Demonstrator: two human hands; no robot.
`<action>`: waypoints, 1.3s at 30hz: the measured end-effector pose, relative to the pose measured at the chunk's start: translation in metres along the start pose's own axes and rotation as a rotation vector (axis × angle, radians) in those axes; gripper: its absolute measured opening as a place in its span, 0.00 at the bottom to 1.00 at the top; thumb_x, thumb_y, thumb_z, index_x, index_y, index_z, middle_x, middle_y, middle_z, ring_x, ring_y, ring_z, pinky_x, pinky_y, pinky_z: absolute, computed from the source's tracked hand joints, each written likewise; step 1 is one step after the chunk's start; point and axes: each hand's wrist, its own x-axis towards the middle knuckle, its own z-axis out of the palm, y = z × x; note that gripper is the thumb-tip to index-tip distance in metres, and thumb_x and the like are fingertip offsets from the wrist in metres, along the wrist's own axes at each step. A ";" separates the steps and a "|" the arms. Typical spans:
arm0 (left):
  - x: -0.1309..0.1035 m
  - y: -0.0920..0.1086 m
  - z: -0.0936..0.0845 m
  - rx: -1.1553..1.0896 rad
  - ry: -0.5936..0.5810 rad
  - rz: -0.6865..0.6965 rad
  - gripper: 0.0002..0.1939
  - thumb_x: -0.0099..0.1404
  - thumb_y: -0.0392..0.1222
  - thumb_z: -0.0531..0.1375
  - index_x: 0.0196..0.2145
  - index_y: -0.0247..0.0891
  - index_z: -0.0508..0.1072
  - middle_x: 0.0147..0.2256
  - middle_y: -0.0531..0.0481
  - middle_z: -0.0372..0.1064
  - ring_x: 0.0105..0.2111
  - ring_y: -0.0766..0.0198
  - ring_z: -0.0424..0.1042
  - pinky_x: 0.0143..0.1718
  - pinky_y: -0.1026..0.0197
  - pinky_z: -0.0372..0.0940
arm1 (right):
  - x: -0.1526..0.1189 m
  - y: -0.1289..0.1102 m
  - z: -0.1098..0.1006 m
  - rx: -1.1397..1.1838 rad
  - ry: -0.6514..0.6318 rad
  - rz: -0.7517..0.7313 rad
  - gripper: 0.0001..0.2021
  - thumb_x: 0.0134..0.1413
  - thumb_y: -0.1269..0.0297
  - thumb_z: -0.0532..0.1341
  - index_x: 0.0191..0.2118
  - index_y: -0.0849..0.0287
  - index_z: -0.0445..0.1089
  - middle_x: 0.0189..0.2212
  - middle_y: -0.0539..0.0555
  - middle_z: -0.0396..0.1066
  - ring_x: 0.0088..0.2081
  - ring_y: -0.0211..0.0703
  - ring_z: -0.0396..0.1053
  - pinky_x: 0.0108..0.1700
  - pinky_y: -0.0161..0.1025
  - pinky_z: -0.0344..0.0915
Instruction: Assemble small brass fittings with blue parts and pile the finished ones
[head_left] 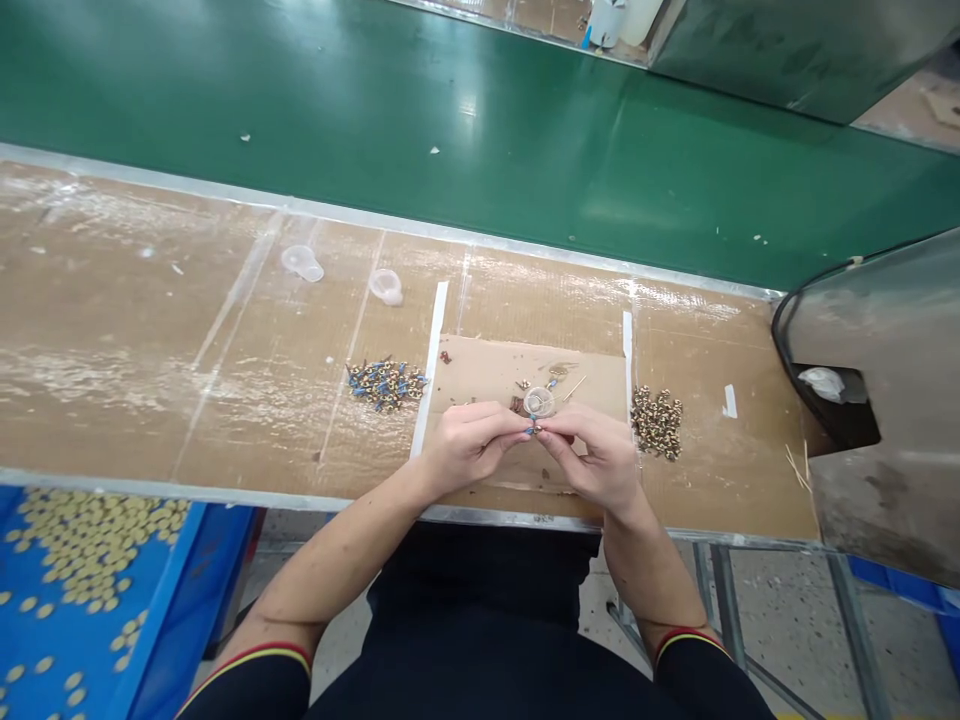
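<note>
Left hand [474, 441] and right hand [596, 452] are pinching a small blue part [534, 428] in narrow grips, over the cardboard [480, 362], just by the clear cup [548, 403]. Blue-and-brass pile [386, 384] is sitting left, brass pile [658, 424] right. Part's exact shape: can't tell.

1 tiny, partly blue piece [533, 429] sits pinched between left grip [472, 440] and right grip [598, 455].
</note>
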 end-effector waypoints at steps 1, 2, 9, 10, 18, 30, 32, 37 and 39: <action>0.000 0.000 0.000 0.012 -0.004 0.015 0.07 0.74 0.37 0.59 0.38 0.37 0.77 0.30 0.49 0.81 0.29 0.66 0.80 0.31 0.66 0.74 | 0.000 0.000 0.000 -0.005 -0.011 0.000 0.06 0.61 0.74 0.64 0.40 0.57 0.77 0.29 0.52 0.80 0.28 0.39 0.76 0.32 0.35 0.74; 0.000 -0.001 0.000 0.020 -0.008 0.030 0.07 0.74 0.36 0.59 0.38 0.37 0.76 0.31 0.48 0.81 0.29 0.66 0.81 0.31 0.66 0.74 | 0.000 0.000 -0.001 -0.004 -0.023 0.003 0.06 0.62 0.74 0.64 0.39 0.57 0.77 0.28 0.52 0.80 0.28 0.38 0.76 0.31 0.35 0.73; -0.003 -0.004 0.000 0.052 -0.014 0.115 0.05 0.73 0.32 0.59 0.42 0.37 0.75 0.31 0.47 0.81 0.29 0.66 0.81 0.30 0.67 0.73 | 0.000 0.000 -0.002 0.048 -0.085 0.059 0.05 0.63 0.71 0.63 0.37 0.57 0.76 0.26 0.51 0.78 0.24 0.37 0.72 0.27 0.35 0.70; -0.003 -0.004 0.000 0.052 -0.015 0.120 0.05 0.73 0.31 0.59 0.42 0.37 0.75 0.32 0.47 0.81 0.29 0.66 0.81 0.30 0.67 0.73 | 0.000 0.000 -0.002 0.056 -0.088 0.066 0.05 0.63 0.71 0.63 0.37 0.56 0.77 0.26 0.51 0.78 0.24 0.38 0.73 0.28 0.35 0.70; -0.006 -0.006 0.003 0.036 0.020 0.099 0.05 0.73 0.33 0.60 0.42 0.37 0.76 0.31 0.48 0.81 0.29 0.66 0.81 0.30 0.67 0.73 | -0.002 -0.001 0.002 0.047 -0.062 0.070 0.05 0.64 0.71 0.63 0.37 0.56 0.76 0.27 0.51 0.79 0.26 0.39 0.75 0.29 0.35 0.72; -0.019 -0.005 -0.065 0.382 0.015 -0.138 0.04 0.71 0.39 0.63 0.38 0.40 0.79 0.30 0.50 0.80 0.29 0.66 0.78 0.32 0.64 0.72 | -0.008 0.011 -0.005 -0.030 0.224 0.057 0.10 0.65 0.65 0.64 0.49 0.51 0.79 0.29 0.52 0.80 0.29 0.43 0.78 0.30 0.40 0.74; -0.031 -0.011 -0.093 0.549 -0.007 -0.285 0.09 0.71 0.42 0.63 0.32 0.40 0.78 0.26 0.52 0.77 0.25 0.66 0.74 0.28 0.64 0.68 | -0.010 0.013 -0.007 -0.054 0.298 0.089 0.08 0.65 0.63 0.63 0.45 0.51 0.80 0.24 0.51 0.78 0.25 0.43 0.75 0.26 0.40 0.71; -0.037 -0.023 -0.127 0.736 0.014 -0.398 0.19 0.68 0.46 0.65 0.21 0.39 0.70 0.18 0.55 0.65 0.19 0.68 0.63 0.22 0.63 0.54 | -0.008 0.017 -0.014 -0.142 0.393 0.076 0.07 0.64 0.61 0.63 0.38 0.52 0.80 0.23 0.50 0.76 0.24 0.42 0.72 0.26 0.40 0.66; -0.028 -0.020 -0.122 0.734 0.089 -0.351 0.22 0.69 0.45 0.65 0.19 0.39 0.66 0.17 0.56 0.61 0.18 0.69 0.60 0.22 0.63 0.53 | -0.007 0.023 -0.022 -0.218 0.499 0.127 0.09 0.64 0.59 0.63 0.34 0.53 0.79 0.22 0.50 0.74 0.23 0.41 0.70 0.25 0.40 0.64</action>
